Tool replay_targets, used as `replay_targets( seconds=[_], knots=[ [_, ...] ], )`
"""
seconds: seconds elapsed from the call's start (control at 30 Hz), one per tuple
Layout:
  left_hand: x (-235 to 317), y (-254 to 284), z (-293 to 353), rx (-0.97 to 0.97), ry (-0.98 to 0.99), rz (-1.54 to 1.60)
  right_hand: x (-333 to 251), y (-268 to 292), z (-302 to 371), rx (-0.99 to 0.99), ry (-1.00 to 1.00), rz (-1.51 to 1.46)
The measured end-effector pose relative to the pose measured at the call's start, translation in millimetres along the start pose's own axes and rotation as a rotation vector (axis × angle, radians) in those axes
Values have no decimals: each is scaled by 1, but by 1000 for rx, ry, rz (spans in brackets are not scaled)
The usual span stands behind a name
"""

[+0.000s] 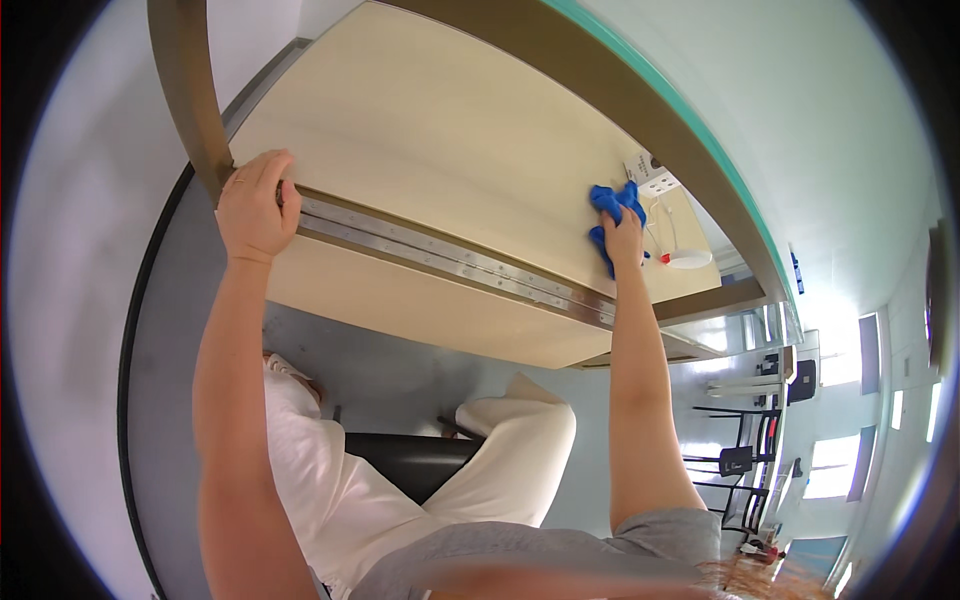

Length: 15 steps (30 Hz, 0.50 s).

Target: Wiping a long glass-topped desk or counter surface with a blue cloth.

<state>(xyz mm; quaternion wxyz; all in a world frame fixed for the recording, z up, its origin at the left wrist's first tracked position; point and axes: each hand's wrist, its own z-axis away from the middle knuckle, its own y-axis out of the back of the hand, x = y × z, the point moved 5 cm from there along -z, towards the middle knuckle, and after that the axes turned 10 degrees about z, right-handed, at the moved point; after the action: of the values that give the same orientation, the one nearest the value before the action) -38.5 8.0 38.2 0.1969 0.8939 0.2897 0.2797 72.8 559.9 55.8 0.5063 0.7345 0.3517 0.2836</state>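
My left hand (258,208) is closed around the front left corner of a brown metal frame (205,150), thumb and fingers bent over its edge beside the cream shelf panel (430,110). Stretched out to the right, my right hand (625,240) grips a crumpled blue cloth (608,202) and presses it on the panel. Just beyond the cloth stands a white power strip with sockets (655,178). A round white disc-shaped piece with a red part (688,259) lies close by, with thin white wires near it.
A silver slide rail (440,255) runs along the panel's front, above a lower cream board (450,315). Glass with a green edge (690,120) borders the frame. My legs in white trousers (510,450) are below, on a black seat (410,460). Chairs (740,460) stand at the right.
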Motion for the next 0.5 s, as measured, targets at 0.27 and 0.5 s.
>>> replay_targets(
  seconds=[0.27, 0.5],
  knots=[
    [5, -2, -5, 13, -9, 10, -155, 4, -6, -21, 269, -76],
    [-8, 8, -6, -25, 38, -58, -266, 78, 123, 35, 957, -470]
  ],
)
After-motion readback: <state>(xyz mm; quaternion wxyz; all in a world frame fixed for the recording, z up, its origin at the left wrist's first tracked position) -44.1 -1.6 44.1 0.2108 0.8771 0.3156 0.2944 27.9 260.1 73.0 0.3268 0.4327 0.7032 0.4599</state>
